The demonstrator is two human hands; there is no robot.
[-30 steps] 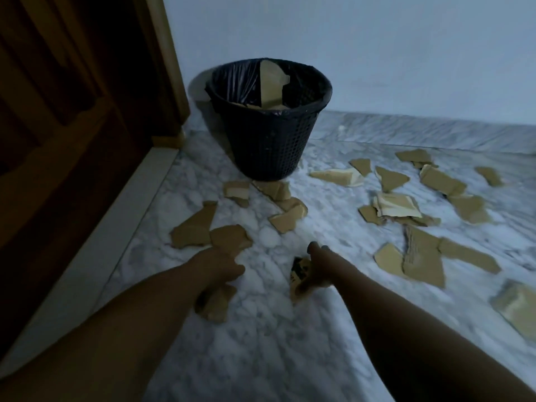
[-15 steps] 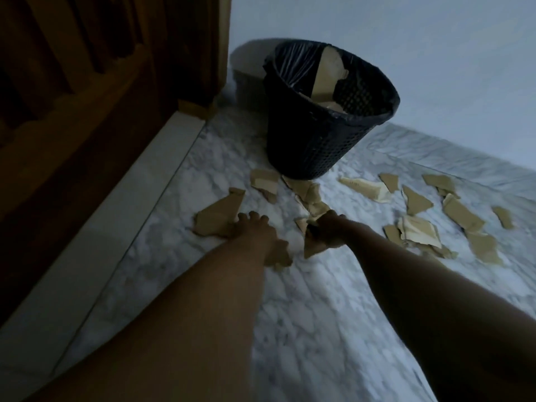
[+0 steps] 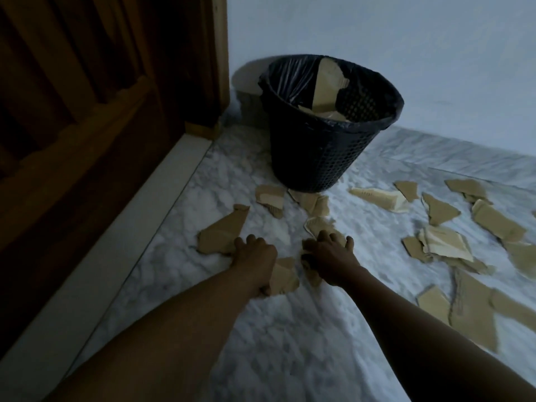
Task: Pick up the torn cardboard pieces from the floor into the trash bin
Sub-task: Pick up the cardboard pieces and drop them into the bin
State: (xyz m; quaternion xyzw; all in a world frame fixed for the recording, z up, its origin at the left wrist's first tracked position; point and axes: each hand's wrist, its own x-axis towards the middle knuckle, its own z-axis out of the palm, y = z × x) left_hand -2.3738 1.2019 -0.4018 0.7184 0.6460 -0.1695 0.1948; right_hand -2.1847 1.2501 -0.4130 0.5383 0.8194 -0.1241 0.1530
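Torn brown cardboard pieces lie scattered over the marble floor [image 3: 290, 358]. A black mesh trash bin [image 3: 313, 152] with a black liner stands near the wall corner, with cardboard [image 3: 326, 82] sticking up inside it. My left hand [image 3: 255, 256] holds a cardboard piece [image 3: 285, 278] under its palm, and its fingertips rest on a large floor piece [image 3: 223, 235]. My right hand [image 3: 330, 258] holds another piece [image 3: 311, 275] beneath it, while its spread fingers touch a pale piece [image 3: 317, 224] on the floor.
A dark wooden door [image 3: 87, 126] with a pale threshold strip [image 3: 116, 256] runs along the left. Several more cardboard pieces [image 3: 443, 242] lie to the right, and two small ones [image 3: 269, 195] sit at the bin's base. A white wall [image 3: 406, 39] is behind.
Both hands moved forward toward the bin, each carrying a piece taken from the floor. Their fingers now rest on further pieces. The view shifted closer to the bin.
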